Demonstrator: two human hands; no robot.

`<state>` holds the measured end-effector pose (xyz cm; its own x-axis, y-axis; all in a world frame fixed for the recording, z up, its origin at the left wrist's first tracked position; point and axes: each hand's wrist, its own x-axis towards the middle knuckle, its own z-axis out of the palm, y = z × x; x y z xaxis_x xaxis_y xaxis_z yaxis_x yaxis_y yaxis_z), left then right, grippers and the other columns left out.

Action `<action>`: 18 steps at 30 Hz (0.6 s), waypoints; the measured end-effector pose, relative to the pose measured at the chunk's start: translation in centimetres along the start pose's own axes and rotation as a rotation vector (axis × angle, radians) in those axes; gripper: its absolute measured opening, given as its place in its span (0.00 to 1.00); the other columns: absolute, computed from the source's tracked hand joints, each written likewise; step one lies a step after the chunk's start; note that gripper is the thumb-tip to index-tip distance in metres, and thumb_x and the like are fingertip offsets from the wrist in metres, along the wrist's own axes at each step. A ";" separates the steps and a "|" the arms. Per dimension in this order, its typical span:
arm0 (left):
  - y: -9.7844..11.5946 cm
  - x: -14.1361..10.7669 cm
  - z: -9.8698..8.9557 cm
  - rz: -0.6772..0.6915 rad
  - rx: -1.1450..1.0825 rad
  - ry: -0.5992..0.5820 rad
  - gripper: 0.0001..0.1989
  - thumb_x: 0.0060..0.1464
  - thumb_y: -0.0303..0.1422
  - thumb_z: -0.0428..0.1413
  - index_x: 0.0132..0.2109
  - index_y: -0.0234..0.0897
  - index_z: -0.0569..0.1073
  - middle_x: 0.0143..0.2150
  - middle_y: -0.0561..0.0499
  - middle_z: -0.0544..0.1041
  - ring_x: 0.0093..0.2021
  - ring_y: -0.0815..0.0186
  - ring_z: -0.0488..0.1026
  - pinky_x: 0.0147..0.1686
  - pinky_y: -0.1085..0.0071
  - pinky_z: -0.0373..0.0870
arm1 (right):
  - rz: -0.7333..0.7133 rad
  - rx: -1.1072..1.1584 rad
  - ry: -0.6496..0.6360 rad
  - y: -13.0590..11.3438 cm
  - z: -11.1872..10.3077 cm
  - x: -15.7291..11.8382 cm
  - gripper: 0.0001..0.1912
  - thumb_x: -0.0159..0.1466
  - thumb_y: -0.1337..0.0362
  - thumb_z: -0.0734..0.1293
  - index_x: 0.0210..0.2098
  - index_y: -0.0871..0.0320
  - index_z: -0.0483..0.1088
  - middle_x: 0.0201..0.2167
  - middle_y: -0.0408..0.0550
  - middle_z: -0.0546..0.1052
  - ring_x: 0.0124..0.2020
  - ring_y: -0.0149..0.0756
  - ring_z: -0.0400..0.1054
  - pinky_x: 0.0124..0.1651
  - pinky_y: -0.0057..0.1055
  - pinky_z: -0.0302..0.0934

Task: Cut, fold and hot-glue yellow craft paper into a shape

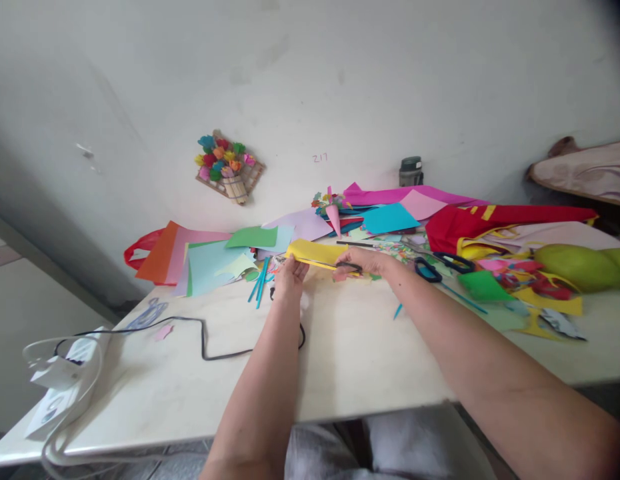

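Note:
A folded strip of yellow paper [317,252] is held up above the table, a little beyond its middle. My left hand [291,272] grips its left end, thumb and fingers closed on the edge. At the right end, my right hand [359,261] is closed around what looks like small scissors [351,268] with a dark handle. Their blades cannot be made out against the paper. Small colored paper scraps lie behind and beneath both hands. Blue paper strips [261,283] rest on the table left of my left hand.
Large scissors [443,265] with black and blue handles lie right of my hands. Colored sheets [210,263] spread at the back left. A pink paper cone with flowers [333,217] stands behind. A black cable [180,319] runs from a power strip [73,380] at left.

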<state>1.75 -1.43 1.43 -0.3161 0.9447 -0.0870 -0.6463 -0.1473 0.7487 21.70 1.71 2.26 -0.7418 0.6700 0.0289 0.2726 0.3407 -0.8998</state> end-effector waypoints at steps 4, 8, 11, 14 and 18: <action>0.0 -0.1 0.0 -0.003 -0.011 0.002 0.02 0.50 0.28 0.53 0.34 0.35 0.70 0.28 0.50 0.76 0.34 0.67 0.75 0.44 0.66 0.69 | -0.003 0.055 -0.013 -0.2 0.1 -0.1 0.14 0.52 0.58 0.66 0.27 0.66 0.68 0.14 0.39 0.63 0.12 0.19 0.50 0.12 0.19 0.42; 0.0 0.2 -0.1 0.010 -0.025 0.026 0.03 0.51 0.28 0.53 0.34 0.35 0.71 0.29 0.50 0.76 0.35 0.66 0.75 0.44 0.65 0.69 | 0.022 0.125 -0.010 -0.8 0.3 -0.3 0.13 0.53 0.60 0.66 0.34 0.64 0.68 0.17 0.40 0.68 0.11 0.19 0.51 0.11 0.18 0.43; 0.0 0.3 -0.2 0.015 -0.024 0.030 0.04 0.51 0.26 0.52 0.35 0.34 0.71 0.28 0.49 0.76 0.33 0.67 0.75 0.43 0.65 0.69 | 0.067 0.178 0.026 -1.0 0.3 -0.3 0.13 0.54 0.61 0.65 0.35 0.63 0.67 0.15 0.39 0.67 0.10 0.19 0.49 0.10 0.18 0.43; 0.0 0.3 -0.2 0.015 -0.019 0.023 0.04 0.51 0.26 0.52 0.34 0.34 0.70 0.27 0.50 0.75 0.31 0.68 0.75 0.41 0.66 0.70 | 0.098 0.223 0.035 -1.0 0.3 -0.3 0.11 0.55 0.62 0.64 0.35 0.63 0.66 0.12 0.37 0.64 0.09 0.20 0.50 0.09 0.18 0.43; 0.0 0.0 0.1 0.007 -0.011 0.010 0.02 0.51 0.26 0.52 0.33 0.34 0.70 0.27 0.50 0.75 0.30 0.69 0.74 0.40 0.68 0.71 | 0.120 0.216 0.067 -1.3 0.4 -0.4 0.12 0.53 0.67 0.65 0.38 0.60 0.65 0.11 0.36 0.66 0.09 0.21 0.52 0.09 0.18 0.43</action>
<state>1.76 -1.43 1.49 -0.3274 0.9407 -0.0888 -0.6520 -0.1569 0.7418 21.35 0.73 3.23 -0.6681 0.7415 -0.0613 0.2134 0.1121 -0.9705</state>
